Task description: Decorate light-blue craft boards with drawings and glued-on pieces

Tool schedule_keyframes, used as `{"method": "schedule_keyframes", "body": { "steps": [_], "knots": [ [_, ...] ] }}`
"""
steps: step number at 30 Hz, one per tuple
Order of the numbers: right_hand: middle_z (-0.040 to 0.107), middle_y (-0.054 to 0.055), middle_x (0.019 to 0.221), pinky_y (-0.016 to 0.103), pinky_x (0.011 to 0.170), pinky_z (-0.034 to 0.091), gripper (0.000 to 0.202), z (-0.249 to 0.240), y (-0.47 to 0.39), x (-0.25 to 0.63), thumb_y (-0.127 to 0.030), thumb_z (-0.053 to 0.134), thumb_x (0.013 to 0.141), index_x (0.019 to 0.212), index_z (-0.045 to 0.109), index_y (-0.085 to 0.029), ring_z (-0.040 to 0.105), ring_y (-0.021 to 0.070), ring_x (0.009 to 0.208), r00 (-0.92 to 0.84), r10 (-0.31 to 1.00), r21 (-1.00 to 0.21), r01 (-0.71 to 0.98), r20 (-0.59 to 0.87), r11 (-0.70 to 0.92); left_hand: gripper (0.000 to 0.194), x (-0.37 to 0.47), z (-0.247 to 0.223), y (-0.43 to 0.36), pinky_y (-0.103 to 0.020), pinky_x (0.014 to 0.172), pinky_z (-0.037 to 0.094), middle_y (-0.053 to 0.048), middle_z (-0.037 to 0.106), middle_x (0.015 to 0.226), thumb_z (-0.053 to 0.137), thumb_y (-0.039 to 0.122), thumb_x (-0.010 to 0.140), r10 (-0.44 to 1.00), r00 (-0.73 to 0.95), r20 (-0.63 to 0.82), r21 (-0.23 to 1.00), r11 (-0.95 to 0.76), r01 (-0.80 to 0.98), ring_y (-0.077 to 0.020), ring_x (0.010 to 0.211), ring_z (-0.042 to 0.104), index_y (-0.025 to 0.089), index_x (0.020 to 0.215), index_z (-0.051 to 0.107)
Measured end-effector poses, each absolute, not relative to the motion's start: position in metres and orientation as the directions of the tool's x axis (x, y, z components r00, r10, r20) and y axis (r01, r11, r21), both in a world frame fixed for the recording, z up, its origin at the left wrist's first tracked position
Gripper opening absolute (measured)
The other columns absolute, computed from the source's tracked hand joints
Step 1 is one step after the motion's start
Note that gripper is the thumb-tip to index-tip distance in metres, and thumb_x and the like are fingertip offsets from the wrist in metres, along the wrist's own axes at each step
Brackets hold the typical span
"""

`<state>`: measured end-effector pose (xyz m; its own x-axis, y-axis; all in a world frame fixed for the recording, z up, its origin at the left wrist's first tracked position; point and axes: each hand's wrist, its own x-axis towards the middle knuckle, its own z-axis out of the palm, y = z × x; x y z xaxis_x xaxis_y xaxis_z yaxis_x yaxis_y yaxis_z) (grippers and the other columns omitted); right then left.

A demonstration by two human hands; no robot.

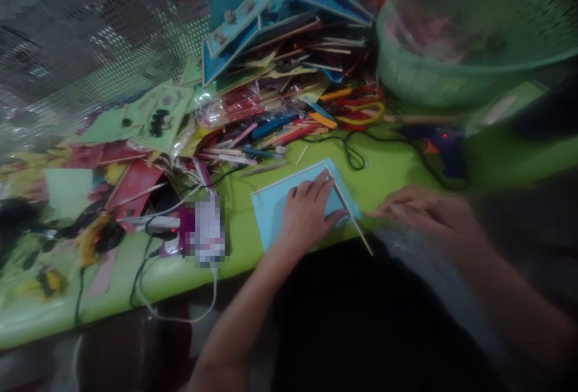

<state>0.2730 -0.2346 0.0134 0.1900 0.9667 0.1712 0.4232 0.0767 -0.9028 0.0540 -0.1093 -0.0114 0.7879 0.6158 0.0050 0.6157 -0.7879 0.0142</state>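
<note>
A light blue card [271, 214] lies on the green tabletop in front of me, with one thin stick [289, 179] along its far edge. My left hand [307, 205] is spread flat over the card, fingers apart. Its fingertips and thumb touch a second thin wooden stick [361, 236] that lies along the card's right edge and juts past the near corner. To the right, my right hand [424, 211] is blurred, its fingers pressed together just off the card. Something thin seems to show at its fingertips, too smeared to name.
A dark blue glue gun [447, 145] with a red light lies right, its black cord running left. Behind are piled craft sticks, markers and framed blue cards [241, 24]. A green basket [451, 82] stands far right. A yellow glue gun [93, 238] and cables lie left.
</note>
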Motion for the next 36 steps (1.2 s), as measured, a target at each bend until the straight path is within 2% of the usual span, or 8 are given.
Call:
{"method": "schedule_keyframes", "body": {
  "steps": [5,14,18,21,26,29,32,36],
  "knots": [
    [0.080,-0.001,0.089,0.026,0.069,0.055,0.014,0.019,-0.233,0.273,-0.027,0.071,0.091,0.082,0.081,-0.030,0.074,0.0161,0.080,0.342,0.929,-0.960,0.278,0.143,0.045,0.056,0.046,-0.007,-0.111,-0.046,0.102,0.046,-0.002,0.036,0.170,0.047,0.050,0.104,0.550,0.835,-0.022,0.003,-0.835,0.550,-0.0282,0.129,0.052,0.035,0.157,0.043],
    [0.080,0.003,0.089,0.031,0.074,0.058,0.011,0.022,-0.221,0.271,-0.030,0.073,0.087,0.080,0.082,-0.028,0.074,0.0199,0.083,0.381,0.921,-0.966,0.257,0.088,-0.014,0.052,0.033,-0.009,-0.114,-0.043,0.108,0.044,-0.001,0.042,0.167,0.050,0.044,0.104,0.557,0.829,-0.035,0.042,-0.828,0.559,-0.0253,0.136,0.048,0.030,0.154,0.047],
    [0.080,0.004,0.085,0.034,0.073,0.060,0.014,0.025,-0.213,0.271,-0.036,0.073,0.084,0.074,0.080,-0.029,0.075,0.0225,0.081,0.377,0.920,-0.981,0.191,0.107,0.036,0.054,0.033,-0.011,-0.114,-0.043,0.108,0.044,-0.002,0.043,0.166,0.051,0.044,0.104,0.552,0.833,-0.029,0.028,-0.833,0.553,-0.0254,0.136,0.048,0.031,0.156,0.045],
    [0.080,0.004,0.085,0.032,0.069,0.060,0.015,0.020,-0.208,0.273,-0.034,0.075,0.082,0.068,0.078,-0.029,0.075,0.0211,0.076,0.418,0.900,-0.984,0.167,0.122,0.056,0.055,0.034,-0.011,-0.114,-0.042,0.107,0.044,-0.002,0.044,0.166,0.049,0.045,0.104,0.550,0.835,-0.023,0.023,-0.834,0.551,-0.0245,0.136,0.048,0.031,0.157,0.043],
    [0.078,0.005,0.086,0.029,0.065,0.057,0.006,0.014,-0.196,0.275,-0.029,0.078,0.079,0.075,0.078,-0.025,0.073,0.0195,0.075,0.455,0.886,-0.969,0.244,0.094,-0.022,0.056,0.037,-0.010,-0.114,-0.043,0.107,0.044,-0.001,0.043,0.166,0.048,0.045,0.105,0.556,0.831,-0.022,0.038,-0.830,0.557,-0.0242,0.134,0.049,0.028,0.158,0.042],
    [0.077,0.006,0.089,0.028,0.066,0.055,0.006,0.012,-0.179,0.275,-0.028,0.076,0.082,0.082,0.077,-0.022,0.072,0.0187,0.077,0.467,0.881,-0.947,0.310,0.078,-0.081,0.063,0.041,-0.009,-0.113,-0.043,0.107,0.043,-0.004,0.041,0.167,0.054,0.046,0.102,0.569,0.821,-0.050,0.053,-0.819,0.571,-0.0252,0.134,0.049,0.023,0.159,0.040],
    [0.076,0.006,0.090,0.028,0.068,0.054,0.010,0.009,-0.156,0.275,-0.030,0.073,0.086,0.089,0.076,-0.021,0.071,0.0182,0.079,0.393,0.910,-0.913,0.405,0.133,-0.041,0.068,0.044,-0.009,-0.111,-0.043,0.107,0.044,-0.006,0.040,0.168,0.057,0.049,0.101,0.571,0.818,-0.067,0.061,-0.816,0.574,-0.0262,0.133,0.049,0.019,0.160,0.039],
    [0.076,0.005,0.094,0.030,0.069,0.054,0.012,0.003,-0.130,0.272,-0.033,0.071,0.088,0.092,0.074,-0.022,0.070,0.0186,0.079,0.245,0.950,-0.848,0.529,0.193,0.036,0.067,0.045,-0.011,-0.111,-0.043,0.104,0.044,-0.005,0.040,0.168,0.049,0.056,0.103,0.562,0.826,-0.036,0.069,-0.824,0.563,-0.0268,0.131,0.050,0.020,0.158,0.042]
  ]
}}
